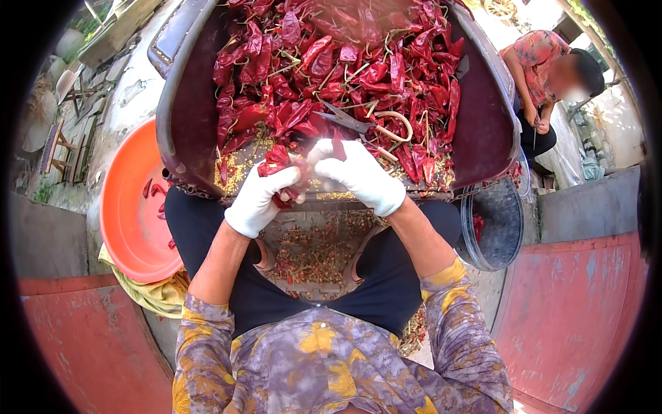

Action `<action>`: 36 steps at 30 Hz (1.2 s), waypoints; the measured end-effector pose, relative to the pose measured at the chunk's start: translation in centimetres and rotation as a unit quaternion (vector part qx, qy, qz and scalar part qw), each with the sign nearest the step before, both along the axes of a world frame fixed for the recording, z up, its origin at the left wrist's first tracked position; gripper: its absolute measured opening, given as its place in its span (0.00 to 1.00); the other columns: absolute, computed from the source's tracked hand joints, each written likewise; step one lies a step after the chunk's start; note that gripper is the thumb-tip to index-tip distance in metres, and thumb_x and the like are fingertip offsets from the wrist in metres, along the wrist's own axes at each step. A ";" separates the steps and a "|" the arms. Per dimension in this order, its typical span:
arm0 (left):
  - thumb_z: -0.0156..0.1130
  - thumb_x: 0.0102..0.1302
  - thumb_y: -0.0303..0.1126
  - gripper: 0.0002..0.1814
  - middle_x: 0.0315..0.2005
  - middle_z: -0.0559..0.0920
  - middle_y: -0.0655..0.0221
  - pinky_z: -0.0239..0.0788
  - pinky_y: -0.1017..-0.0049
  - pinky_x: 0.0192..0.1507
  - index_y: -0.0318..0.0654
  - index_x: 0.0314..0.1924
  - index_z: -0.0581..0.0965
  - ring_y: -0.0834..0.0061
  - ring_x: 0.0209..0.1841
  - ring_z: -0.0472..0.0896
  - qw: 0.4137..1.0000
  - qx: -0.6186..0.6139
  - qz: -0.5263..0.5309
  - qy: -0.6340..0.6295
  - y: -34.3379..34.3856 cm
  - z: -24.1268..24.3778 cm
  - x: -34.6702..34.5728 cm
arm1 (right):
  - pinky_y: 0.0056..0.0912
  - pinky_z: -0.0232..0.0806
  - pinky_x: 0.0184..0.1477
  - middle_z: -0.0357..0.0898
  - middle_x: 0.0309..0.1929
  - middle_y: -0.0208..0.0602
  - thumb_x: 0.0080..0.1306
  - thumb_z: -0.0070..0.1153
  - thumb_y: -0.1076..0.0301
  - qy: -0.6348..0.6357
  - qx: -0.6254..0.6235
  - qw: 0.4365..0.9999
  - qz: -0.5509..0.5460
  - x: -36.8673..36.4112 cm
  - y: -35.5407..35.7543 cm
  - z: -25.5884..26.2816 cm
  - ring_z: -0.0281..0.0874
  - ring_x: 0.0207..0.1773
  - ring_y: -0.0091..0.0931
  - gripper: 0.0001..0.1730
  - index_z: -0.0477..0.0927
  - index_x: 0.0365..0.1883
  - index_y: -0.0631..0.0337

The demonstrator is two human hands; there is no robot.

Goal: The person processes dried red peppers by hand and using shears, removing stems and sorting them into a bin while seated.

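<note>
My left hand (264, 194), in a white work glove, is closed around crumpled dried red chili peppers (276, 157). Close beside it, my right hand (357, 171), also gloved in white, has its fingers bent towards them. Blur over the right fingertips hides whether they grip anything; a red patch shows between the fingers. Beyond both hands, a heap of dried red chilies (331, 67) with stems fills much of a maroon metal bin (483, 119). A pair of scissors (357, 123) with wrapped loop handles lies on the heap, just past my right hand. Loose yellow seeds (235, 173) cover the bin's near floor.
To the left stands an orange plastic basin (126, 222) with a few chilies, above yellow cloth (155, 295). A dark bucket (494, 227) with some red chili is at right. Stem litter (315, 248) lies between my feet. Another person (543, 67) sits at far right, hands together.
</note>
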State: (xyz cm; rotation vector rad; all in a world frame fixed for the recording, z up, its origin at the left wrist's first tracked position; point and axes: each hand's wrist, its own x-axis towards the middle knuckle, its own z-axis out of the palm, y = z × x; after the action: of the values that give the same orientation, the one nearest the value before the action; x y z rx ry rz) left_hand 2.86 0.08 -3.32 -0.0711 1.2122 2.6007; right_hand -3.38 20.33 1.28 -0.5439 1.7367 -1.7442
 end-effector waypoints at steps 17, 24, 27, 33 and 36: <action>0.65 0.69 0.29 0.12 0.35 0.83 0.74 0.70 0.80 0.36 0.36 0.50 0.80 0.84 0.33 0.77 0.918 -0.351 0.094 0.157 0.8 0.3 -0.3 | 0.24 0.64 0.31 0.77 0.27 0.26 0.70 0.58 0.60 0.262 0.153 0.953 -0.019 -0.1 1.1 1.5 0.69 0.28 0.15 0.12 0.82 0.41 0.60; 0.69 0.58 0.27 0.20 0.40 0.84 0.60 0.75 0.67 0.49 0.40 0.52 0.79 0.59 0.45 0.84 0.698 -0.638 0.137 0.296 1.3 -0.8 -0.1 | 0.31 0.73 0.41 0.82 0.38 0.35 0.63 0.67 0.62 0.393 0.086 0.908 -0.117 0.6 -0.5 -0.7 0.83 0.39 0.29 0.14 0.83 0.46 0.53; 0.69 0.55 0.27 0.22 0.38 0.83 0.58 0.76 0.65 0.46 0.39 0.52 0.78 0.55 0.41 0.84 0.645 -0.685 0.145 0.306 1.7 -0.6 -0.1 | 0.34 0.73 0.40 0.79 0.40 0.34 0.58 0.68 0.65 0.542 0.152 0.822 -0.092 0.5 -0.7 -1.8 0.82 0.39 0.33 0.17 0.82 0.46 0.52; 0.70 0.65 0.31 0.16 0.37 0.84 0.70 0.75 0.74 0.44 0.34 0.50 0.80 0.78 0.37 0.82 0.853 -0.484 0.115 0.159 1.7 0.2 0.1 | 0.32 0.73 0.42 0.78 0.40 0.36 0.55 0.65 0.75 0.487 0.129 0.853 -0.136 -0.1 -0.4 -2.1 0.81 0.42 0.36 0.18 0.81 0.45 0.54; 0.69 0.66 0.34 0.17 0.31 0.84 0.73 0.70 0.81 0.36 0.35 0.51 0.80 0.87 0.32 0.77 0.925 -0.357 0.111 0.069 2.3 0.5 0.3 | 0.29 0.72 0.42 0.79 0.39 0.36 0.60 0.63 0.76 0.446 0.088 0.880 -0.137 0.2 -0.7 -1.9 0.80 0.41 0.31 0.14 0.80 0.45 0.58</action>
State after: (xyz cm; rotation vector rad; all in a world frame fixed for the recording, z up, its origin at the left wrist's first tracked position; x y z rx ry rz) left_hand 3.17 2.35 -2.85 -0.1764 2.2616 2.2080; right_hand -3.20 19.64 -0.60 -1.1964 2.6792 -1.5817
